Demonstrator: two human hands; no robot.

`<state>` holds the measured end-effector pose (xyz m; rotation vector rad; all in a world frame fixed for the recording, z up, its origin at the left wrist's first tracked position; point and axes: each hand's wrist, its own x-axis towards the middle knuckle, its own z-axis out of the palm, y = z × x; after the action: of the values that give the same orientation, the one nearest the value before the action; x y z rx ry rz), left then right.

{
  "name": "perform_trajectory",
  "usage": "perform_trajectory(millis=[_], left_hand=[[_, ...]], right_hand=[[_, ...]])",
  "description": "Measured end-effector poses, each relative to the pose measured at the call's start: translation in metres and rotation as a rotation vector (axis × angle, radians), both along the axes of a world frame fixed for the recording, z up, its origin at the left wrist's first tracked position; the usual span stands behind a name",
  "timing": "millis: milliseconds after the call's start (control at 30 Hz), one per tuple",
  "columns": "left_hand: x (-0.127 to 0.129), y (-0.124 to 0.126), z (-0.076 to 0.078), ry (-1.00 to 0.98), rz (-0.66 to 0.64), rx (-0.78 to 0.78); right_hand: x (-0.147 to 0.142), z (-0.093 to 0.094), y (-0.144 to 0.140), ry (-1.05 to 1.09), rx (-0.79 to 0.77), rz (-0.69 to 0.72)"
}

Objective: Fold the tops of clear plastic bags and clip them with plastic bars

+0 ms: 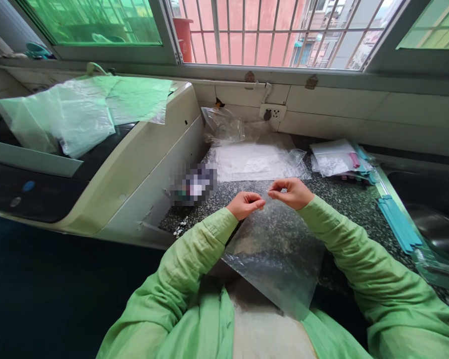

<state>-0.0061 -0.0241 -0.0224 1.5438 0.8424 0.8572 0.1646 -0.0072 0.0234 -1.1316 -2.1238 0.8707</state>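
Note:
A clear plastic bag (280, 254) hangs from both hands, over the counter's front edge and toward my body. My left hand (246, 204) pinches its upper edge between thumb and fingers. Just to the right and slightly higher, my right hand (291, 193) pinches the same edge, with a small gap between the two hands. Behind them lies a stack of clear plastic bags (252, 159) on the speckled counter (224, 192).
A washing machine (149, 139) with plastic sheets (86, 109) on top stands left. Packed items (338, 157) lie back right, beside teal strips (398, 222) at the sink (434, 219). A blurred-out object (194, 185) and small shiny bits (181, 227) sit left. A socket (273, 112) is on the wall.

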Motion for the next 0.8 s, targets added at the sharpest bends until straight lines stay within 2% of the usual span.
perform_trajectory(millis=[467, 800], left_hand=[[-0.0022, 0.0000, 0.0004, 0.032, 0.010, 0.018], [-0.0022, 0.0006, -0.0048, 0.022, 0.016, 0.015]], right_hand=[[-0.0033, -0.0040, -0.0004, -0.008, -0.009, 0.003], [-0.0052, -0.0062, -0.0003, 0.024, -0.064, -0.006]])
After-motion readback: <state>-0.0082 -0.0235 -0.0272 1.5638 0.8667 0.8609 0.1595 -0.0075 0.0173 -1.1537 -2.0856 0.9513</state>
